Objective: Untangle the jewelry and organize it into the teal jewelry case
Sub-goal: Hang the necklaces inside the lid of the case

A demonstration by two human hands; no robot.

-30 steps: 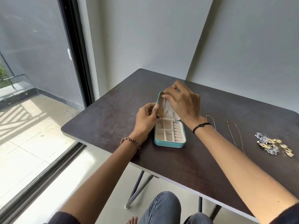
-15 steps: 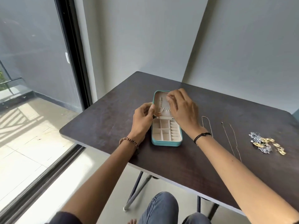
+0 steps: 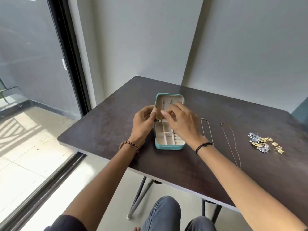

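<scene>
Looking down through the head camera, I saw a glass door (image 3: pixel 33 64) standing beyond the left edge of the dark table (image 3: pixel 100 130). The left hand (image 3: pixel 144 121), with a beaded bracelet (image 3: pixel 129 145) on its wrist, was curled against the left side of the teal jewelry case (image 3: pixel 168 148). Its thumb and fingers gripped the case where the raised lid (image 3: pixel 170 98) met the base. The case sat open near the middle of the table, its lid tilted up toward the far edge and its cream divided compartments facing up. The right hand (image 3: pixel 183 125), a black cord (image 3: pixel 203 145) round its wrist, reached across the base's right side into the lid. Its thumb and forefinger were drawn close together beside a small gold piece (image 3: pixel 160 117) low in the lid, and I could not tell whether they pinched it. Right of that wrist, two thin chains (image 3: pixel 206 130) lay stretched out side by side without touching, running from far to near. Toward the right edge lay a cluster of silver and gold earrings (image 3: pixel 265 145), its pieces touching one another.
</scene>
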